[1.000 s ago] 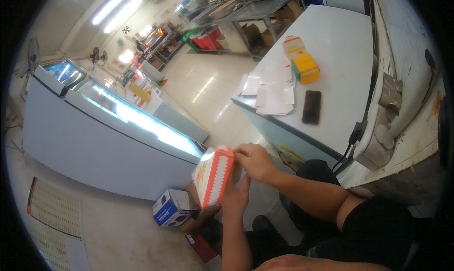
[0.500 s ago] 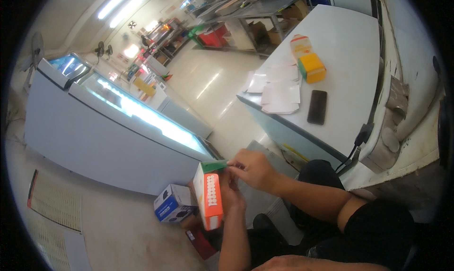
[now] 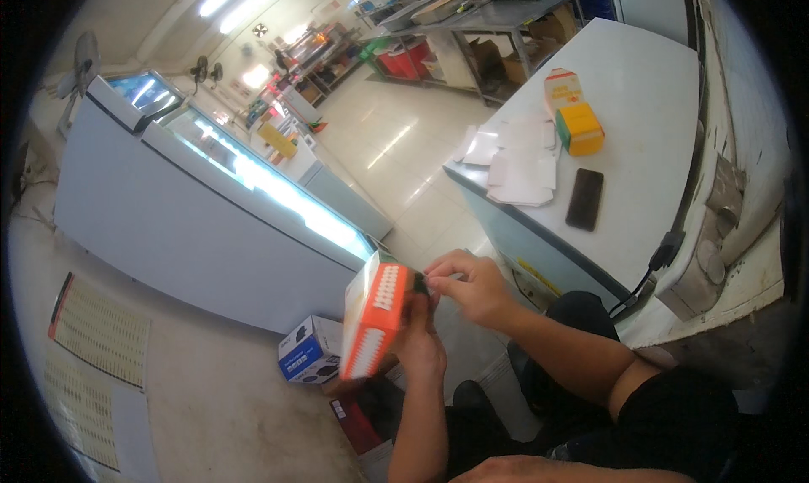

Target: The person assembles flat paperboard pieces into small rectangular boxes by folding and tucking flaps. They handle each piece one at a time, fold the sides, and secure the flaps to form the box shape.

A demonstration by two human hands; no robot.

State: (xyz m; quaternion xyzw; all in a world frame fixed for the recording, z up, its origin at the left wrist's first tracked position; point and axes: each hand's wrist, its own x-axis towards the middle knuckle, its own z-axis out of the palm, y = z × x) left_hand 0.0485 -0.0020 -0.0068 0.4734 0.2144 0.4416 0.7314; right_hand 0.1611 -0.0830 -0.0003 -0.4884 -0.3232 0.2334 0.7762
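My left hand [image 3: 420,348] is wrapped around the far side of a small cardboard carton [image 3: 375,314], which is white and orange with a green end and tilted. The carton hides part of the fingers. My right hand [image 3: 476,291] pinches at the carton's upper right edge, beside the green end; the exact bit between its fingertips is too small to make out. Below and left of the carton is a blue and white box [image 3: 312,350], with a dark red box [image 3: 358,424] lower down.
On the white freezer top [image 3: 636,104] lie flat white cartons [image 3: 522,163], a yellow box [image 3: 580,129], an orange and white carton [image 3: 563,90] and a phone [image 3: 585,199]. A lit display freezer [image 3: 211,230] stands left. Another forearm [image 3: 539,469] crosses the lower edge; its owner is unclear.
The carton has tipped, its lower end swinging left and upward, so more of its orange side shows. Both hands stay at it. The whole view has shifted slightly.
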